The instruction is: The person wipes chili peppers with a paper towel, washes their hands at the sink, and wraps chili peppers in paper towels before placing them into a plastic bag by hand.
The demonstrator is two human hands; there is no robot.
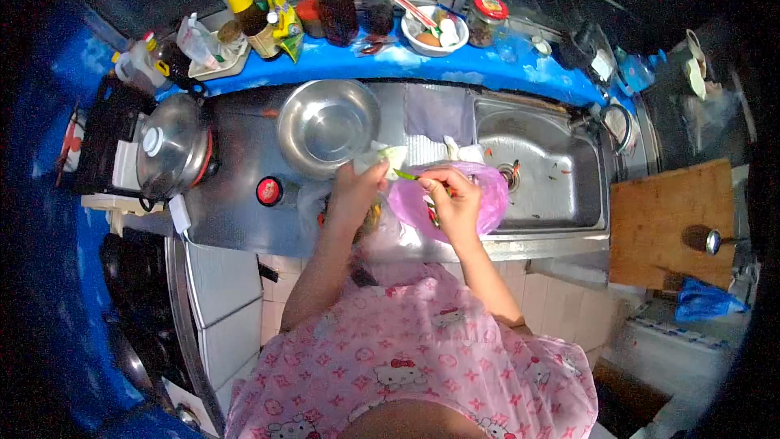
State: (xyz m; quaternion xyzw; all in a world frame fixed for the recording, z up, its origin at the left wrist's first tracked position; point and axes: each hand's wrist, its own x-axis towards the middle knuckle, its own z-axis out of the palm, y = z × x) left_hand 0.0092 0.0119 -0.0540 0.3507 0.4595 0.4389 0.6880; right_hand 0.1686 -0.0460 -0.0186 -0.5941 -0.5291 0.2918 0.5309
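My right hand (457, 202) pinches a thin green chili pepper (405, 176) between thumb and fingertips. It is held over a pink plastic bag (491, 187) on the counter's front edge, with red and green pieces showing inside. Close by on the left, my left hand (357, 191) is closed, its fingertips near the pepper's other end. A crumpled pale tissue or cloth (392, 154) sticks out from its fingers; the exact material is unclear. Under my left wrist lies a clear plastic bag (313, 199) with colored contents, partly hidden. Behind my left hand stands a steel bowl (329, 126).
A steel sink (552, 171) holding a few red bits is at right, with a grey cloth (439, 114) beside it. A red-lidded jar (269, 191) and a lidded pot (173, 146) stand left. Bottles line the blue ledge (301, 71). A wooden cutting board (670, 223) is far right.
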